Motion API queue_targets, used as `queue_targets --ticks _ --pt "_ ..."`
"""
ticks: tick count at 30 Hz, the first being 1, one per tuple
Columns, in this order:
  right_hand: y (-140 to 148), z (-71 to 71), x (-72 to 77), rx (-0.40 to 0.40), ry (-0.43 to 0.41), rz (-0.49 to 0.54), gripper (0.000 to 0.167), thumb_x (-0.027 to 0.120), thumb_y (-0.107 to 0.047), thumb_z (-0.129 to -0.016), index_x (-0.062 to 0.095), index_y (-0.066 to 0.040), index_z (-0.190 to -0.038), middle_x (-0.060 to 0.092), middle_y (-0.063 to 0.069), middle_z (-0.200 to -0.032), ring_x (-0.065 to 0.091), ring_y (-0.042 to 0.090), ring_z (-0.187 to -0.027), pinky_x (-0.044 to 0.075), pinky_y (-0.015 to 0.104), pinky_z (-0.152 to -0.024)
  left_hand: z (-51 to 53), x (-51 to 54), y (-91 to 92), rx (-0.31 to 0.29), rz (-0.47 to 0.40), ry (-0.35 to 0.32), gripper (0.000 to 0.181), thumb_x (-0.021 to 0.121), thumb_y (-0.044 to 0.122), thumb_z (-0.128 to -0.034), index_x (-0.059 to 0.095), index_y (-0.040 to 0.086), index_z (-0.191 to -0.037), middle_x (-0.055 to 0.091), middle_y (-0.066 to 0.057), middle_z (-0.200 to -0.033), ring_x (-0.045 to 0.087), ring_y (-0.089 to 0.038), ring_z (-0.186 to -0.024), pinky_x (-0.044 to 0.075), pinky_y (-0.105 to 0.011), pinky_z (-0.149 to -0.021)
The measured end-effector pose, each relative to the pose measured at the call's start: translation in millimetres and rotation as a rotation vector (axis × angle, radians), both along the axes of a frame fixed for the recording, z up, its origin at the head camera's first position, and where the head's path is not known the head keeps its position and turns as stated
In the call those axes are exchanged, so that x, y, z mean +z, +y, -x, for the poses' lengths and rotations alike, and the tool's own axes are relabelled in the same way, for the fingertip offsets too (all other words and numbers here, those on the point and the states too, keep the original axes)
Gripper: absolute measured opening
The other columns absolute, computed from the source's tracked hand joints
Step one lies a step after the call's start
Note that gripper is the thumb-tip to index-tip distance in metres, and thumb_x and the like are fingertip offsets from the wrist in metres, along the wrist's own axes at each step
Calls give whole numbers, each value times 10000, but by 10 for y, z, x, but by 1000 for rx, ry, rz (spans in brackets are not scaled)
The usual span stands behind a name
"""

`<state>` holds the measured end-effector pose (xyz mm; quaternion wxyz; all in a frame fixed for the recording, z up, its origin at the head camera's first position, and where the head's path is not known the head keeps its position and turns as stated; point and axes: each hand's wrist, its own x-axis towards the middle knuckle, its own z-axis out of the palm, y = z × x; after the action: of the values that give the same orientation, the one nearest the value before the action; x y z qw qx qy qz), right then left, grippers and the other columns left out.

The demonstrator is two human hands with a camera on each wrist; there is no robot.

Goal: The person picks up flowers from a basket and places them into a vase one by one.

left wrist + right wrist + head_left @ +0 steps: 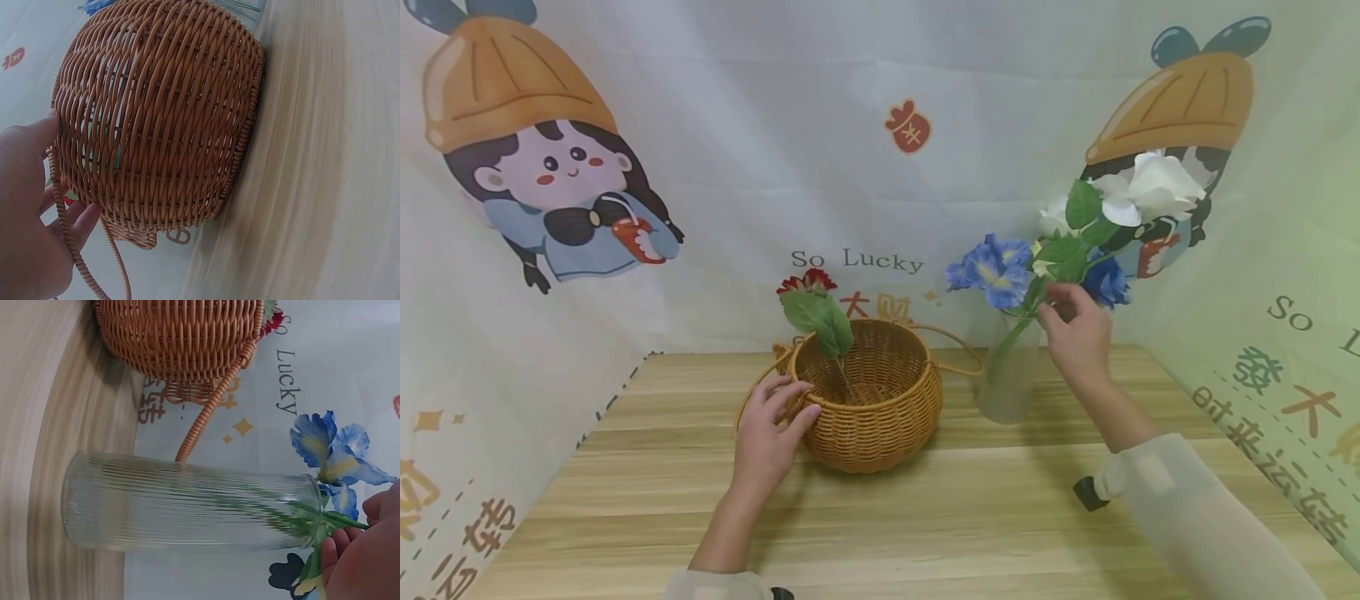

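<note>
My left hand point(771, 433) rests against the left side of the round wicker basket point(876, 433). Its thumb touches near the rim, and the fingers lie loosely beside the handle point(69, 240). A red flower point(808, 283) with green leaves leans over the basket's rim, its thin stem reaching inside. On the right, my right hand point(1078, 333) pinches a green flower stem point(342, 519) just above the mouth of the clear ribbed glass vase point(187, 503). Blue flowers point(996, 271) and a white rose point(1161, 187) stand above the vase, with stems inside it.
Basket and vase stand side by side on a wood-grain table point(880, 533). The basket's right handle point(958, 350) sticks out towards the vase. A printed cloth backdrop point(760, 125) hangs behind the table and along its sides.
</note>
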<state>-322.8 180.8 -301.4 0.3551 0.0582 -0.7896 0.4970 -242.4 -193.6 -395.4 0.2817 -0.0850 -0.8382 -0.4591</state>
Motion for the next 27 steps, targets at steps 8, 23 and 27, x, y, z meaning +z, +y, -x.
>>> queue_targets --ticks 8,23,27 --pt "-5 47 -74 -6 -19 20 229 618 -4 -890 660 33 -1113 662 182 -1036 571 120 -850 442 210 -733 5 -8 -2 2 0 4 296 740 246 -878 707 110 -1139 499 -102 -1329 483 -299 -1211 507 -475 -929" --pt "-7 46 -104 15 -55 24 232 625 -8 -901 661 50 -1123 663 181 -1103 586 166 -913 468 187 -774 -5 -20 -10 4 10 4 308 733 261 -882 704 103 -1144 496 -113 -1331 484 -300 -1205 510 -482 -921" --pt "-7 34 -92 10 -47 19 225 630 -8 -897 669 53 -1110 655 189 -1084 586 196 -921 454 195 -758 -2 -19 -8 -1 10 7 315 730 265 -884 702 94 -1147 494 -123 -1331 480 -302 -1207 510 -485 -921"
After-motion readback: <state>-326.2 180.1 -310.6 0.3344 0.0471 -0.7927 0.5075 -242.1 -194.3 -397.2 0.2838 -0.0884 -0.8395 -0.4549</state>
